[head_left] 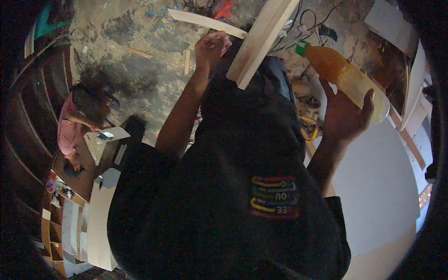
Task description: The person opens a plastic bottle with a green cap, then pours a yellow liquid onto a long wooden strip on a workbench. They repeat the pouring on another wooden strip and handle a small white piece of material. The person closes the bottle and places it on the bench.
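Observation:
My right hand [343,112] is wrapped around a clear plastic bottle [347,77] with a green cap. Amber liquid fills the cap end, and the bottle lies slanted with that cap toward the upper left. My left hand [212,49] is raised at the upper middle with its fingers curled in. Whatever may be inside those fingers is hidden. Close to it, a thin pale wooden strip [205,21] runs toward a thick wooden beam [261,44], which slants down in front of my lap. Neither hand is seen gripping the beam.
A large pale panel [380,186] lies at my right. Cables [308,23], a red tool [225,8] and wood scraps [187,61] litter the dusty floor ahead. At the left, another person in a pink shirt [70,126] works beside a board [114,134]; shelving stands at lower left.

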A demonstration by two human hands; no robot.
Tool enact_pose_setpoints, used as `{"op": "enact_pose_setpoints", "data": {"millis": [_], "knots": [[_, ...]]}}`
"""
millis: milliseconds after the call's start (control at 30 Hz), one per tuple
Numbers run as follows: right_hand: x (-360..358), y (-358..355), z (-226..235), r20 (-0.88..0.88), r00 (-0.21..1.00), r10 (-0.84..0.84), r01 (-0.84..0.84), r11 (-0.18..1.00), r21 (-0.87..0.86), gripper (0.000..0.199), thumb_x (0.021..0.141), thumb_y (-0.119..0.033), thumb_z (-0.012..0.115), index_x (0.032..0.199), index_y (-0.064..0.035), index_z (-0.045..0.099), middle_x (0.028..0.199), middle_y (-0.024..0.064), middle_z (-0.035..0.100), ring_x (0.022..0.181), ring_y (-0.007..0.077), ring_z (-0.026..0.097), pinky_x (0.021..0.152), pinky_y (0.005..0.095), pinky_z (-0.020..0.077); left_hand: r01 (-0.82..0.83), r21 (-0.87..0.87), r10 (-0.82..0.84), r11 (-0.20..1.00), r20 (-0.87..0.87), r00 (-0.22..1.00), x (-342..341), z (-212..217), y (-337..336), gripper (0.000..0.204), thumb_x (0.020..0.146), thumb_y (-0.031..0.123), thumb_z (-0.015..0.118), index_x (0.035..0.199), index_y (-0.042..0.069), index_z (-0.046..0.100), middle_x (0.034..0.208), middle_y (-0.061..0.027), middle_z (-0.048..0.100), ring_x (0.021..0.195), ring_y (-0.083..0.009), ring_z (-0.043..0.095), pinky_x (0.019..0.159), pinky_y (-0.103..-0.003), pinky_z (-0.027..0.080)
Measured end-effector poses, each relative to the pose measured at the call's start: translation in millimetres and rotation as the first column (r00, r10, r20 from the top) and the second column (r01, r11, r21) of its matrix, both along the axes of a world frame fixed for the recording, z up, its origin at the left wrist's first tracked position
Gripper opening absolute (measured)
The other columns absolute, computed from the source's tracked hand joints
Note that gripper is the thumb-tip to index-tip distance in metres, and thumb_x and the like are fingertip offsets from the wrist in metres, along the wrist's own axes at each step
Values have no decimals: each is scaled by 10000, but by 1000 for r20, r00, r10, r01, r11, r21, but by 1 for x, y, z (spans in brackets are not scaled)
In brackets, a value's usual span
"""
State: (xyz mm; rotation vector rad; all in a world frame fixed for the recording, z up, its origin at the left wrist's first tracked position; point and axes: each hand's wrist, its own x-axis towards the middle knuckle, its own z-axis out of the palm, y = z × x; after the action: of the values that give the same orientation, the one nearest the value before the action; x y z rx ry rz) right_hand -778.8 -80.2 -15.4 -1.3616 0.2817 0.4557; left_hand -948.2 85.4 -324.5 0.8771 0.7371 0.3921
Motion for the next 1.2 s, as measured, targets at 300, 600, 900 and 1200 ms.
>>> {"op": "enact_pose_setpoints", "data": {"millis": [300, 600, 900, 1200], "knots": [[-10, 6, -13, -12, 1000, -25, 23, 996, -89, 654, 973, -460, 539, 1465, -48, 417, 1484, 224, 454, 1428, 389, 392, 1118, 667, 332, 257, 652, -48, 713, -321, 946, -29, 24, 28, 213, 954, 194, 705, 1090, 32, 723, 935, -95, 733, 827, -124, 687, 737, -293, 538], [-24, 10, -16, -46, 998, -44, 41, 997, -58, 655, 970, -463, 538, 1456, -39, 424, 1485, 251, 440, 1449, 386, 357, 1118, 697, 309, 279, -316, -326, 907, -107, 939, 8, 77, 10, 451, 1005, 383, 616, 1281, 27, 624, 1135, -91, 707, 978, -186, 677, 890, -349, 537], [-28, 8, -14, 6, 998, -55, 55, 998, -22, 666, 982, -450, 506, 1481, -23, 397, 1529, 286, 385, 1459, 407, 343, 1112, 676, 339, 406, -254, -449, 878, -141, 883, 17, 86, 5, 455, 1022, 360, 605, 1315, 12, 618, 1125, -74, 690, 998, -140, 631, 886, -328, 520], [-29, 11, -15, 36, 999, -41, 44, 995, -88, 679, 986, -428, 509, 1499, -7, 362, 1532, 312, 361, 1448, 430, 354, 1104, 640, 394, 549, 136, -511, 824, -238, 826, 31, 113, 19, 389, 1044, 307, 548, 1260, -7, 625, 987, -82, 714, 828, -117, 652, 762, -302, 547]]}}
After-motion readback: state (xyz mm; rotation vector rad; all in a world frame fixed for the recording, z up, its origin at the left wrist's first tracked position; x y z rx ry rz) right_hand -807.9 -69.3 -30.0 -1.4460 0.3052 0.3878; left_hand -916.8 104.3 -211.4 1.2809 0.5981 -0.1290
